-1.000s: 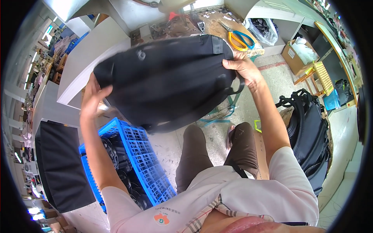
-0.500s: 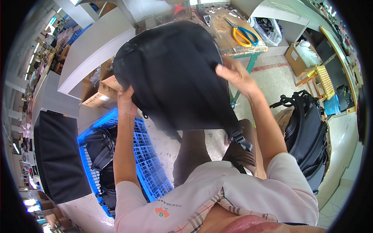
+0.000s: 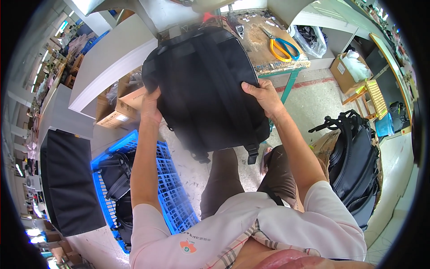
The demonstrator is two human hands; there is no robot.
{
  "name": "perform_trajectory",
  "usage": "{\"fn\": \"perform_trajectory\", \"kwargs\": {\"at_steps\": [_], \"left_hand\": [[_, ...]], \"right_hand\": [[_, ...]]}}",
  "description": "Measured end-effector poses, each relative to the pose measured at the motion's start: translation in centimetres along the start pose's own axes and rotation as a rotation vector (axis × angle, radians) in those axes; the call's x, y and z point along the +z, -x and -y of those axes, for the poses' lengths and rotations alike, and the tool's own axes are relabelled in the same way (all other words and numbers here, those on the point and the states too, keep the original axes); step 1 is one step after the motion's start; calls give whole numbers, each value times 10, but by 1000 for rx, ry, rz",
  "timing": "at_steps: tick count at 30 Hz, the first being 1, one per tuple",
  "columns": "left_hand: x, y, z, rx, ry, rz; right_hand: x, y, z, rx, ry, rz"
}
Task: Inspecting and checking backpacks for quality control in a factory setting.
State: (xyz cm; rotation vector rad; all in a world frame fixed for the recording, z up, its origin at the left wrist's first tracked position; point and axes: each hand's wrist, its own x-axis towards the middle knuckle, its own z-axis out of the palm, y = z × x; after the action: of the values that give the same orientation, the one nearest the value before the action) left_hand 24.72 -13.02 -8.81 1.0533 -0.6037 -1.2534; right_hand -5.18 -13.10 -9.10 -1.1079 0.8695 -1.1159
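Note:
A black backpack (image 3: 204,94) is held up in front of me, its straps and buckles hanging from the lower edge over my knees. My left hand (image 3: 151,106) grips its left side, with the fingertips hidden behind the fabric. On the opposite side my right hand (image 3: 264,96) is closed on the edge, the thumb lying on the near face and the fingers behind. Under my left forearm stands a blue plastic crate (image 3: 174,188) with black bags (image 3: 114,175) in it.
Scissors with orange and blue handles (image 3: 284,49) lie on a worn work table (image 3: 255,42). Black backpacks (image 3: 354,161) are piled at my right. Cardboard boxes (image 3: 118,114) sit under the left counter, near a black fabric-covered block (image 3: 69,184). A yellow stool (image 3: 375,98) stands farther right.
My right hand has closed on the backpack's right edge, where its fingers were spread before. The backpack has turned slightly and shifted right; its right buckle has swung inward.

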Motion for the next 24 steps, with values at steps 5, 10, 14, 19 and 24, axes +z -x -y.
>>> {"fn": "perform_trajectory", "kwargs": {"at_steps": [5,10,14,19,24], "left_hand": [[1,-5,-5,13,-105,63],[10,-4,-6,-38,-118,76],[2,2,-6,-17,-124,105],[12,53,-24,141,-267,236],[4,145,-38,251,-229,-169]], "right_hand": [[-5,1,-9,20,-35,-23],[-13,1,-9,14,-16,-27],[-11,9,-5,39,-60,8],[-24,39,-25,42,-3,58],[43,96,-19,-470,731,-132]]}}
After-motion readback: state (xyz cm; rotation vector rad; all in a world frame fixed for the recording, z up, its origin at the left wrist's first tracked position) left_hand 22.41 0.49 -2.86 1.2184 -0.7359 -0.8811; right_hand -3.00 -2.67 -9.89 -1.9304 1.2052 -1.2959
